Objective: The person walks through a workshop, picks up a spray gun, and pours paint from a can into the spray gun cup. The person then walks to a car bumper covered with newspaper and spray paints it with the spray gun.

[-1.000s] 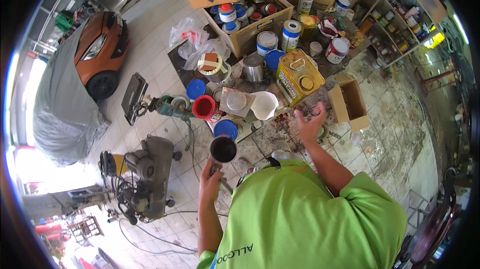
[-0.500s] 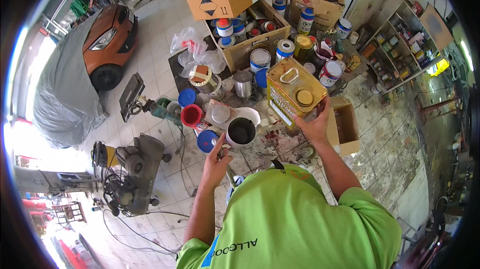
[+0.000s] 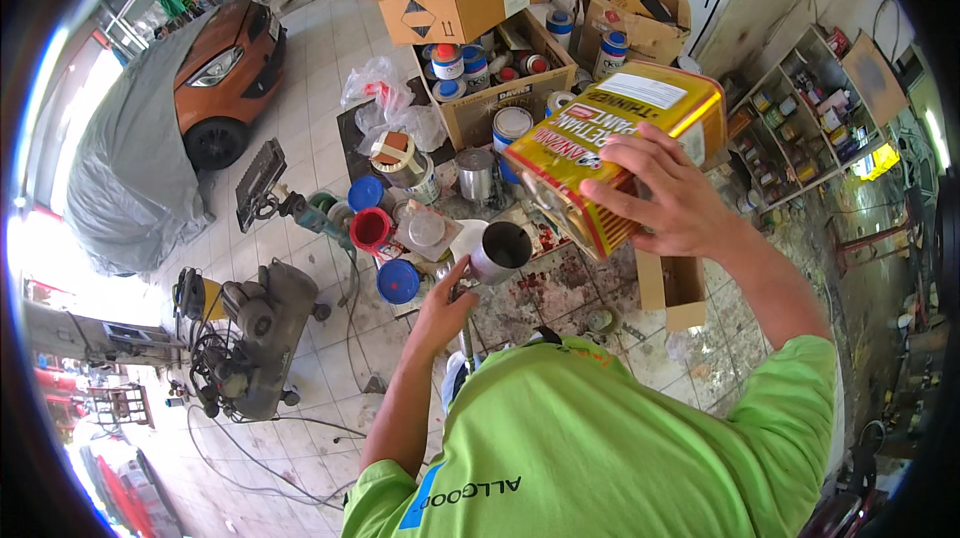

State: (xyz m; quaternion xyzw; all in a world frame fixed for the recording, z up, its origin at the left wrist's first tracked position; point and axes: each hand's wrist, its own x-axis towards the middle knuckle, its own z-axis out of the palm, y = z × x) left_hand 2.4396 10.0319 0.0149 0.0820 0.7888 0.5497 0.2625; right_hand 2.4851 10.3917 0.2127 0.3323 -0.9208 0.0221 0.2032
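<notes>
My left hand point(image 3: 446, 310) is closed around what looks like a spray gun, mostly hidden by the fingers. Its open grey metal cup point(image 3: 501, 253) faces up. In my right hand point(image 3: 668, 188) is a large rectangular yellow-and-red thinner can point(image 3: 620, 143), gripped from its side and tilted towards the cup. The can's spout end is lowered just right of the cup, apart from it; whether liquid flows I cannot tell. Beside the cup lie a blue lid point(image 3: 398, 281), a red open pot point(image 3: 371, 229) and a clear plastic-topped container point(image 3: 426, 229).
Paint cans crowd the low bench, with a cardboard box of cans point(image 3: 505, 103) behind. A polisher-like power tool point(image 3: 310, 218) lies left, near an air compressor point(image 3: 265, 338) with hoses. A covered orange car point(image 3: 225, 68) stands far left; a shelf point(image 3: 790, 108) stands right.
My right hand has raised the can and tipped it over towards the cup, so its printed side now faces up. The cup has shifted slightly right and leans a little.
</notes>
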